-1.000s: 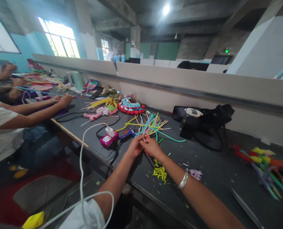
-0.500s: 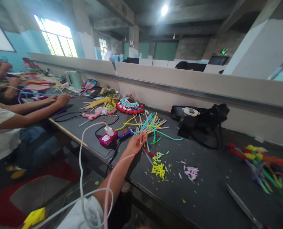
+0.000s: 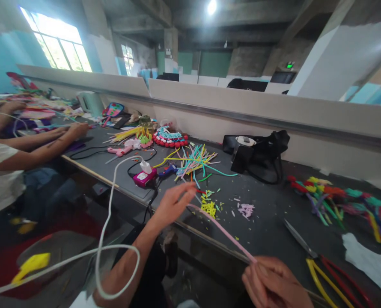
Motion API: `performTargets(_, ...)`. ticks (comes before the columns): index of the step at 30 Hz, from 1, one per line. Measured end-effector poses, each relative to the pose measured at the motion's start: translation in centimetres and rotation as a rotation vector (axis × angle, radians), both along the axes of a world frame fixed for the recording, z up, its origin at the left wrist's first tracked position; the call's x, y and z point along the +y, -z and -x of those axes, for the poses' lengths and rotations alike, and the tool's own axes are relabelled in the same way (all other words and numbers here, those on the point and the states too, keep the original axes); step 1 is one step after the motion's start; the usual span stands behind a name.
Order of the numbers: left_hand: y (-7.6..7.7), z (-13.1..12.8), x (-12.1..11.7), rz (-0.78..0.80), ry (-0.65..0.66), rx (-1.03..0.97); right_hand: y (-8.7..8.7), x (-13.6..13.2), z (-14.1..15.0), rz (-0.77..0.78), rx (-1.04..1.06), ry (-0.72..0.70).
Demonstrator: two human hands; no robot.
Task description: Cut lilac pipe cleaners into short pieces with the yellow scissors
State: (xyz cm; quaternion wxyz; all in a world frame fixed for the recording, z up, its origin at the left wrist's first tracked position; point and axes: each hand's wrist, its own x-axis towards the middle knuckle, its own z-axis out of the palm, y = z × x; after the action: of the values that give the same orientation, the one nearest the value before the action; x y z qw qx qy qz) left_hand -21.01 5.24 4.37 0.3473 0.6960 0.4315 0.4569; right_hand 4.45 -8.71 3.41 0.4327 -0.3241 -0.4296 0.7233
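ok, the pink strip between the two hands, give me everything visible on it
The pink strip is thin, long and flexible-looking, like foam or a fuzzy stem; the material is unclear. It runs nearly taut on a diagonal above the dark table edge, pinched at its upper end by the left hand and at its lower end by the right hand. Nothing else touches it.

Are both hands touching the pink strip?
Touching: the head view shows the pink strip stretched between left hand fingertips and the right hand pinching its end.

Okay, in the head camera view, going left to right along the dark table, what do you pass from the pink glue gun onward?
pink glue gun → magenta power strip → loose colored strips → black bag → bright strip bundle → white sheet
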Motion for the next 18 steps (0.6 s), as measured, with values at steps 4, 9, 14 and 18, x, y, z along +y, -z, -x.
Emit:
performTargets(4, -1.2, -2.0, -5.5, -0.005, 0.407, 0.094, 0.1, -0.3, -0.9, -0.017, 0.102, 0.029)
performTargets(9, 0.2, -3.8, -8.4, 0.153, 0.468, 0.045, 0.5, -2.0, -1.2, -0.017, 0.201, 0.088)
performTargets(14, 1.8, -5.0, -11.5, 0.504, 0.425, -0.254, 1.7, -3.9, -1.4, -0.008, 0.034, 0.253)
performTargets(18, 2.7, -5.5, -14.0, 0.706, 0.386, -0.523, 3.4, -5.4, -2.1, 0.03, -0.287, 0.3)
